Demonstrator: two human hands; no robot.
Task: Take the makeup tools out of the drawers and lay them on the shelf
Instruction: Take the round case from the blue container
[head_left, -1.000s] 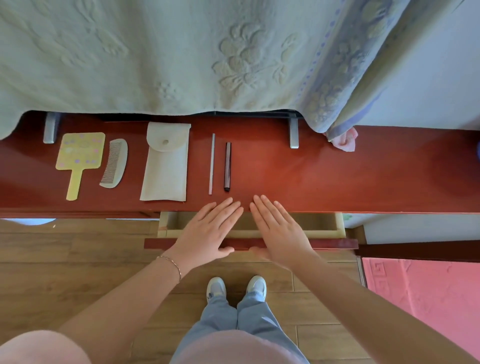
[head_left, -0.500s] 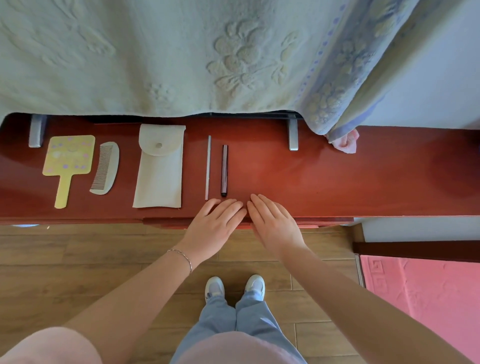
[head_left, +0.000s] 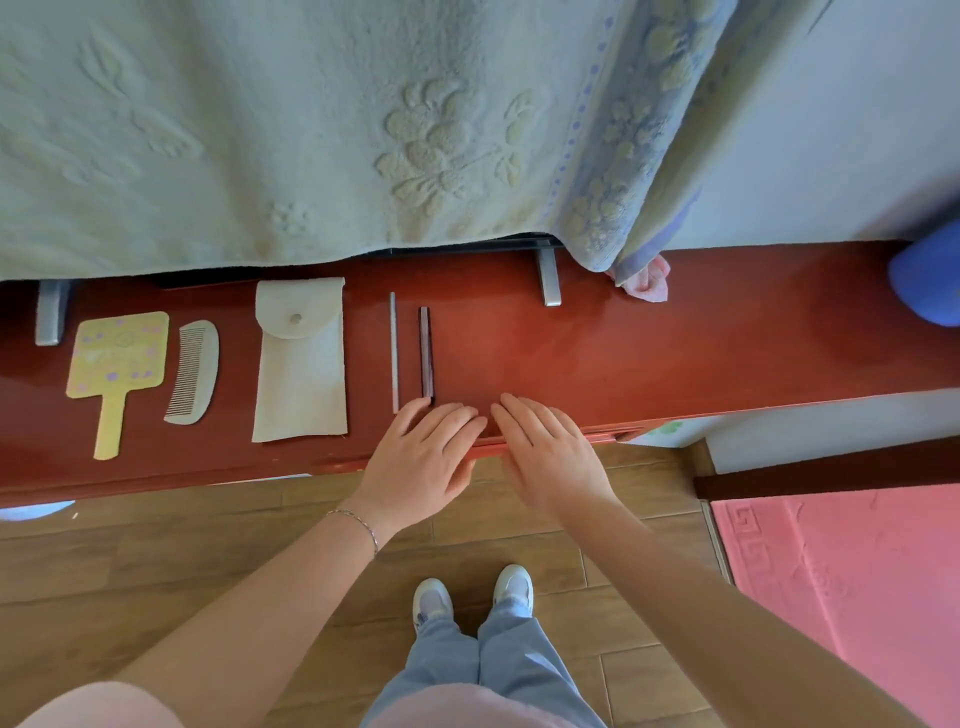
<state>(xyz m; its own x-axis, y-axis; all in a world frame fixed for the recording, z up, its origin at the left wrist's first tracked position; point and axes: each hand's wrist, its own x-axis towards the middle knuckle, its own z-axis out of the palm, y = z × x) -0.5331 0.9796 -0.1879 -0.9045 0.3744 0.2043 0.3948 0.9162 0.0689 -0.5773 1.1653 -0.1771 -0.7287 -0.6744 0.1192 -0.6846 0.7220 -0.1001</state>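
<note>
Head view: I see both hands laid flat against the front edge of the red-brown shelf (head_left: 675, 353), the left hand (head_left: 423, 457) with a thin bracelet at the wrist, the right hand (head_left: 550, 457) just beside it, fingers extended and together, neither hand closed on anything. Beneath the palms the drawer front (head_left: 602, 434) sits nearly flush with the shelf edge, so I judge the step in hand to be pushing this drawer closed. The makeup tools lie on the shelf in a row, all apart from one another: at far left a yellow hand mirror (head_left: 117, 358) with its handle toward me; just beside it a pale comb (head_left: 193, 371), teeth facing the mirror; then a cream snap pouch (head_left: 300, 364), flap away from me; then a thin silver stick (head_left: 394, 353); and a dark pencil-like stick (head_left: 426, 351) whose near end is close to the left fingertips. A pale embossed cloth (head_left: 311, 130) hangs over the back of the shelf. I cannot tell whether other drawers hold more tools; my next move calls for releasing this front and checking for another drawer, keeping the fingertips clear of the two sticks
</note>
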